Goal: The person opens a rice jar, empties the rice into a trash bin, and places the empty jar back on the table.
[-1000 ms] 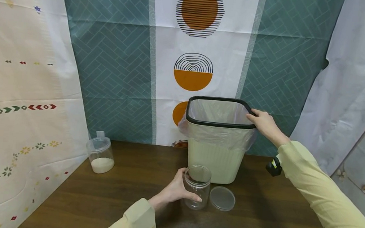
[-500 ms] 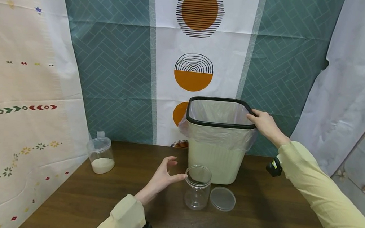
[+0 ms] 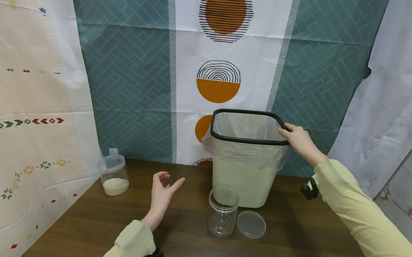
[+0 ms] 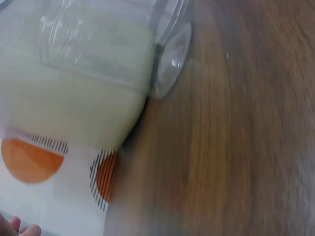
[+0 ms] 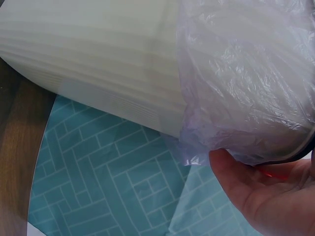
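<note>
My left hand (image 3: 160, 200) hovers over the table left of a clear jar without its lid (image 3: 221, 219), fingers loosely bent and thumb apart, holding nothing. Only its fingertips show at the lower corner of the left wrist view. The jar stands upright, with a round translucent lid (image 3: 251, 224) lying flat to its right. Behind them stands a pale green trash can (image 3: 242, 180) with a black rim and a thin plastic liner (image 5: 246, 73) folded over the edge. My right hand (image 3: 302, 144) grips the rim's right side; in the right wrist view the thumb presses the liner from outside.
A lidded clear jar (image 3: 114, 177) with white powdery contents stands at the table's left edge. The brown wooden table (image 3: 180, 248) ends at a patterned green and white curtain (image 3: 134, 110). A light cloth (image 3: 23, 161) hangs along the left side.
My left hand has let go of the clear jar and moved left, away from it. The jar stays where it was. The right hand and trash can have not moved.
</note>
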